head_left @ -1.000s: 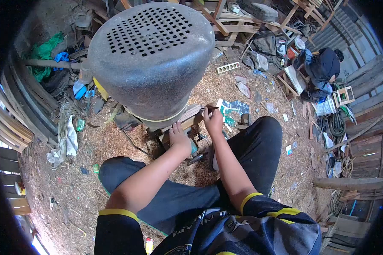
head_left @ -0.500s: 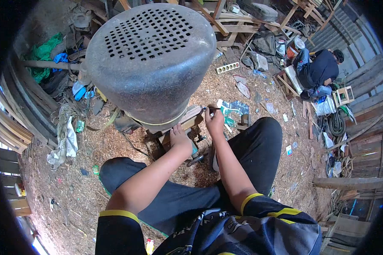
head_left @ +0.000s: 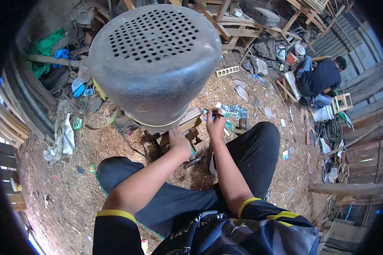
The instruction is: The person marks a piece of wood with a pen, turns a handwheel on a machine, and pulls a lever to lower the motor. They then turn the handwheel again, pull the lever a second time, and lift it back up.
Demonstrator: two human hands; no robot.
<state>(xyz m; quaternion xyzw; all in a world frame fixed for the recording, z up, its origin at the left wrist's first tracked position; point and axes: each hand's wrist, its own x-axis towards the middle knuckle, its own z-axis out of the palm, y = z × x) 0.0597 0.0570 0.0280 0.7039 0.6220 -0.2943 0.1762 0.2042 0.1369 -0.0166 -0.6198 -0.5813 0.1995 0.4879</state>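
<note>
My right hand (head_left: 216, 126) is closed around a slim, dark, pen-like tool (head_left: 218, 114). The tool's tip points left, at the right end of a pale wooden piece (head_left: 191, 114). Fingers stretched forward, my left hand (head_left: 179, 142) rests at the near side of that wood. A large dark rounded body with a perforated top (head_left: 155, 72) hangs in front of the camera and hides the wood's left part. Beneath my hands is a low clamp-like metal fixture (head_left: 192, 162), partly covered by my left hand.
Wood shavings cover the ground (head_left: 115, 144) around my bent legs. Behind lie a power strip (head_left: 227, 71) and a dark printed sheet (head_left: 235, 111). Another person (head_left: 323, 76) sits bent over at the right, beside a small wooden frame (head_left: 342, 102). Planks lean at the left (head_left: 12, 121).
The camera view has shifted slightly. My right hand has turned a little with the pen-like tool, still at the wood's end. My left hand stays at the wood.
</note>
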